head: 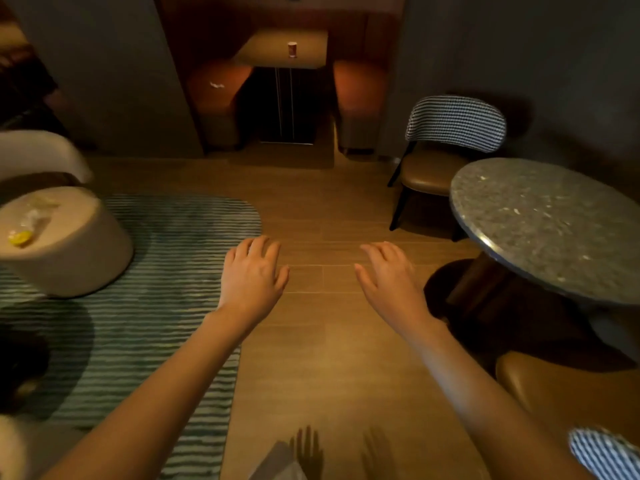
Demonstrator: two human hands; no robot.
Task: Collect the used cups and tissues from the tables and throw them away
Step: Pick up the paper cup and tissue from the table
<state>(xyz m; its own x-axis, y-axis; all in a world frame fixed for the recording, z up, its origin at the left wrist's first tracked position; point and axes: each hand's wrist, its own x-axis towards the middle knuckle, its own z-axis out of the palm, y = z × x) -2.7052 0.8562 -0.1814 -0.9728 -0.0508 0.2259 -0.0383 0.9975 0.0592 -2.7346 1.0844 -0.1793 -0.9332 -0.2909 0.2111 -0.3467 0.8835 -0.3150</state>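
Note:
A paper cup (292, 49) stands upright on the booth table (311, 43) far ahead at the top centre. A white crumpled tissue (217, 85) lies on the left orange booth seat (221, 81). On the round beige table (69, 244) at the left lie clear plastic litter (33, 216) and a yellow scrap (20, 238). My left hand (252, 271) and my right hand (388, 275) are stretched out over the wooden floor, palms down, fingers relaxed, holding nothing.
A round speckled stone table (547, 226) stands at the right with a houndstooth-backed chair (453, 123) behind it and another chair (554, 386) near me. A striped green rug (156, 306) covers the floor at the left. A white chair (38, 154) stands behind the beige table.

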